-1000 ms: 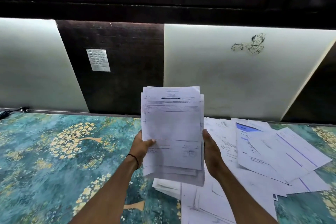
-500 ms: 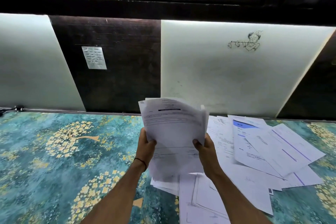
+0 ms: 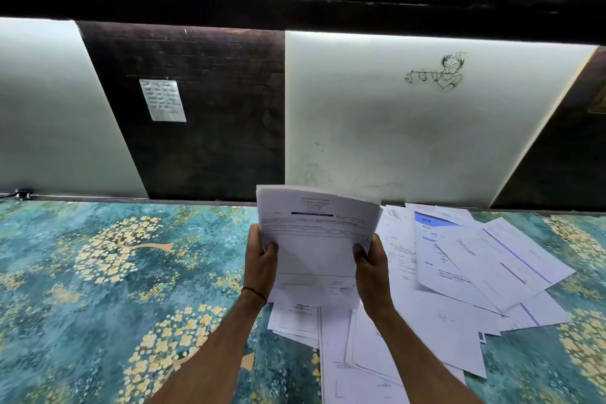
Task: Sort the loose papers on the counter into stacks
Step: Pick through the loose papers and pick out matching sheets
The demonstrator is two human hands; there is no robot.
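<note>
left hand (image 3: 260,261) and right hand (image 3: 370,267) each grasp a side edge of the paper bundle (image 3: 316,236), thumbs on front, bundle held upright above the table (image 3: 98,272). loose papers (image 3: 475,266) lie fanned and overlapping on the table to the right and below the bundle

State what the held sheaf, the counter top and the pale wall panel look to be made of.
Held sheaf: thin matte white printed paper; its top curls.
Counter top: printed teal covering with yellow blossoms, low sheen; cloth or laminate, unclear.
Pale wall panel: smooth, glossy-looking, perhaps glass or acrylic, lit from above.
</note>
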